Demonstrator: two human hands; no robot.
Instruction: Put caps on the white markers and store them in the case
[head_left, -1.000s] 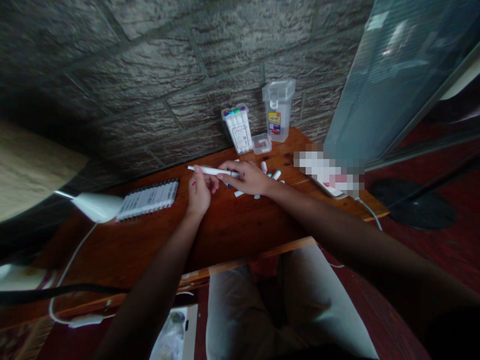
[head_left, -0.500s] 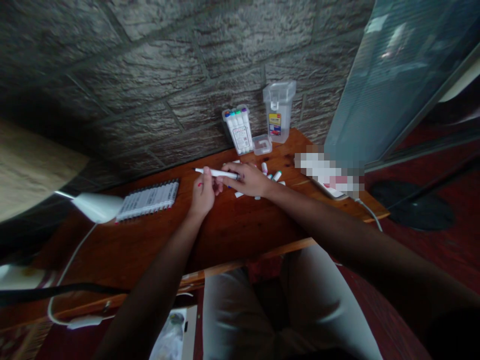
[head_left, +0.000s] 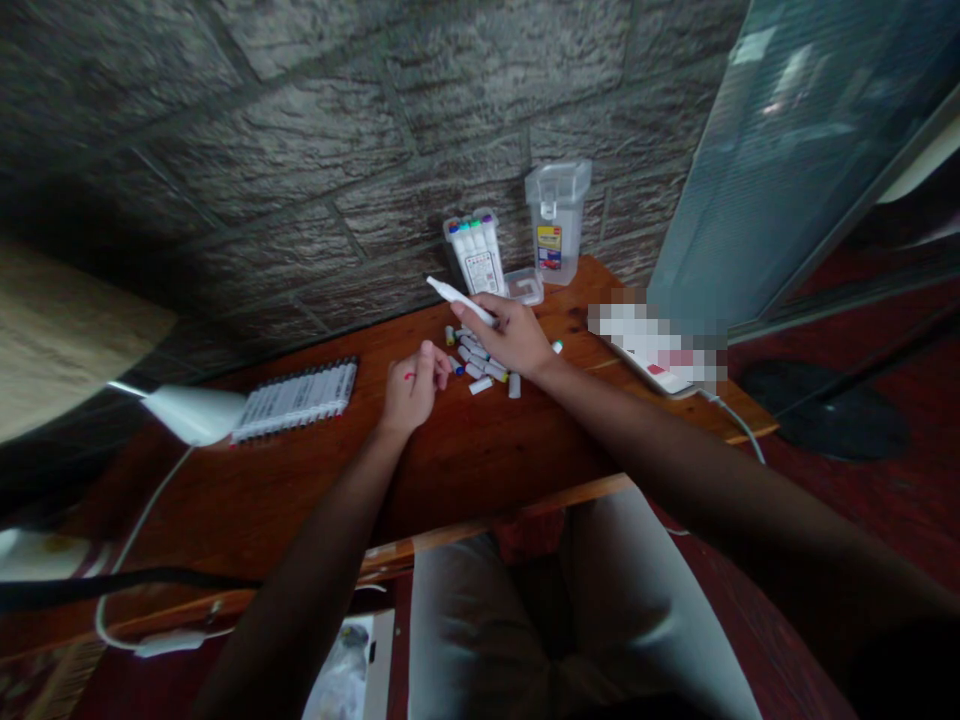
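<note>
A white marker [head_left: 463,298] is gripped by my right hand [head_left: 517,335], its narrow end pointing up and to the left. That hand hovers over a pile of white marker caps [head_left: 476,355] with coloured ends, hiding part of it. Left of the pile is my left hand [head_left: 411,388], thumb raised and fingers curled inward. Whether anything sits inside those fingers is hidden. A blue-ended cap [head_left: 458,369] lies close to its fingertips. A red mark shows on the back of this hand.
Behind the pile stand a clear case of markers [head_left: 480,262], a clear lid [head_left: 523,287] and a tall clear container [head_left: 559,225]. A row of markers [head_left: 296,400] lies left, beside a white lamp [head_left: 195,412]. A partly blurred-out white device [head_left: 652,360] with a cable sits right.
My right hand has moved up and right with the marker, away from my left hand. The marker now tilts more steeply, and more of the cap pile shows. My left hand stays almost in place.
</note>
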